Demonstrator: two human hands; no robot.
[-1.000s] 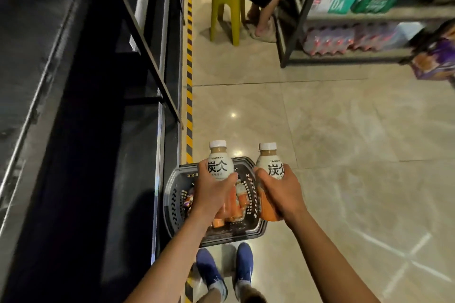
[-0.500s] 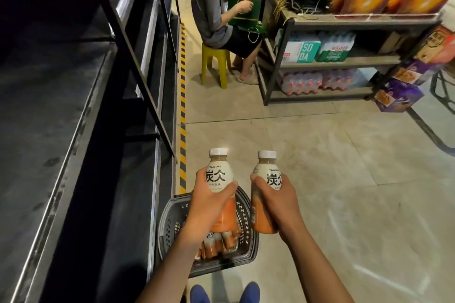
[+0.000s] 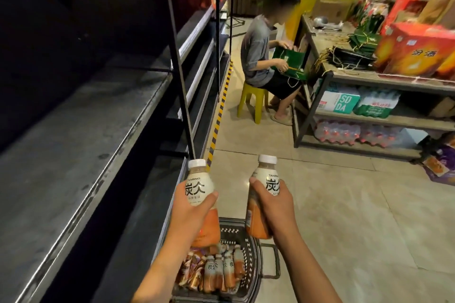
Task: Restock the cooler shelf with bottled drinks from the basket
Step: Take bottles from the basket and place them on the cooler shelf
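Holding one bottle in each hand, you had both upright w/ white caps up. Your left hand (image 3: 189,214) was wrapped tight round the left bottle (image 3: 200,194), thumb across the label; right hand (image 3: 275,206) clamped the right bottle (image 3: 264,187) the same way. Both sat just above the basket (image 3: 248,275) on the floor, which had more bottles (image 3: 219,270) lying inside. Cooler shelf (image 3: 81,145) was on your left, bare & dark. Further back, a person on a yellow stool (image 3: 253,101) sat beside a rack (image 3: 364,120) of packed drinks.
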